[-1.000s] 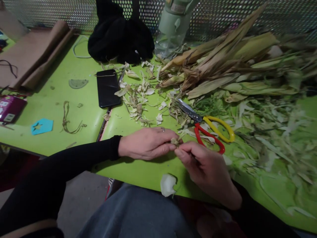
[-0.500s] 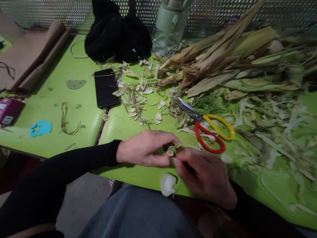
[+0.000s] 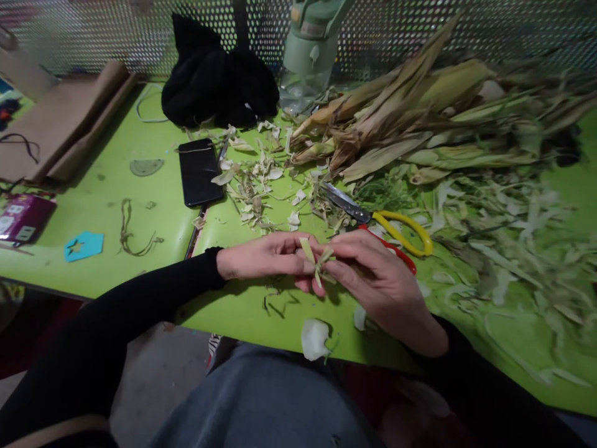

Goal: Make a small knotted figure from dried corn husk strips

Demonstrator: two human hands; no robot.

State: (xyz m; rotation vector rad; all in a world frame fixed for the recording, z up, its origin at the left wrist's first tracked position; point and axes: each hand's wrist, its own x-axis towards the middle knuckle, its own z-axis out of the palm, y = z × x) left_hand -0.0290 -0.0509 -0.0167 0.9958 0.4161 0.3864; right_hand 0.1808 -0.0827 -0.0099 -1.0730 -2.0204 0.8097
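Near the front edge of the green table, my left hand (image 3: 273, 256) is closed on a small tied piece of pale corn husk (image 3: 318, 266), its strips fanning outward. My right hand (image 3: 377, 280) pinches the same piece from the right with thumb and forefinger. Both hands meet at it, so part of it is hidden by fingers. Scissors (image 3: 357, 213) with one yellow and one red handle lie just beyond my right hand, which covers part of the red loop. A white, curled husk piece (image 3: 315, 340) lies at the table edge below the hands.
Dry corn husks (image 3: 387, 118) are heaped at the back right, with shredded husk strips (image 3: 504, 261) in front. A phone (image 3: 200, 174), black cloth (image 3: 219, 81), clear bottle (image 3: 305, 68) and husk scraps (image 3: 256, 186) lie or stand behind. Left are twine (image 3: 125, 230) and a blue cut-out (image 3: 84, 246).
Both hands have risen slightly and turned the husk piece, so its strips now spread out instead of its round end showing. Dark thin scraps and another pale piece are now visible beneath the hands.
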